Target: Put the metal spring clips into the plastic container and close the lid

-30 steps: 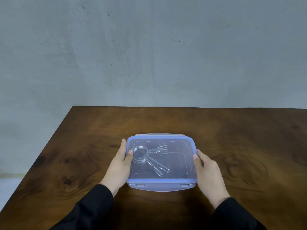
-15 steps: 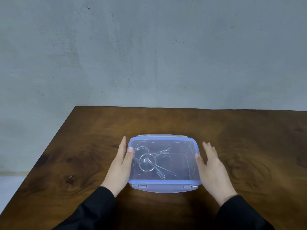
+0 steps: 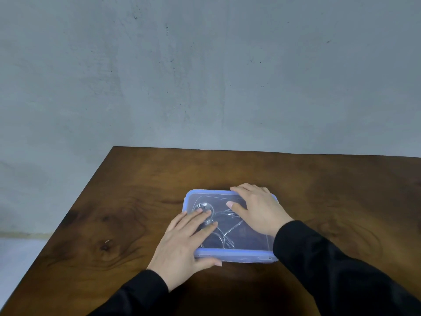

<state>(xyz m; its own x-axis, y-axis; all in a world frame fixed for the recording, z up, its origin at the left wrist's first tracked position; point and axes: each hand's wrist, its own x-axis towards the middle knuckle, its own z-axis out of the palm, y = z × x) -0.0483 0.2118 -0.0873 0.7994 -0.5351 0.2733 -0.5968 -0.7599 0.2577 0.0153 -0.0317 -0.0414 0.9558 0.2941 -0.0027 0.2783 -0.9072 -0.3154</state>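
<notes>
A clear plastic container (image 3: 237, 256) with a blue-rimmed lid (image 3: 241, 238) lies flat on the wooden table (image 3: 136, 201). Through the lid I see metal spring clips (image 3: 224, 231), coiled rings with long wire handles, lying inside. My left hand (image 3: 184, 245) rests palm down on the lid's near left part, fingers spread over the coils, thumb along the front edge. My right hand (image 3: 257, 208) lies flat on the far right part of the lid, its fingers reaching the back rim. Neither hand grips anything.
The dark wooden table runs to a grey wall (image 3: 205, 76) at the back. Its left edge (image 3: 75, 213) slants toward me, with pale floor (image 3: 16, 254) beyond it. Black sleeves (image 3: 341, 270) cover both forearms.
Both hands moved from the container's sides onto the top of the lid and now lie flat on it. The view has shifted so the container sits further right.
</notes>
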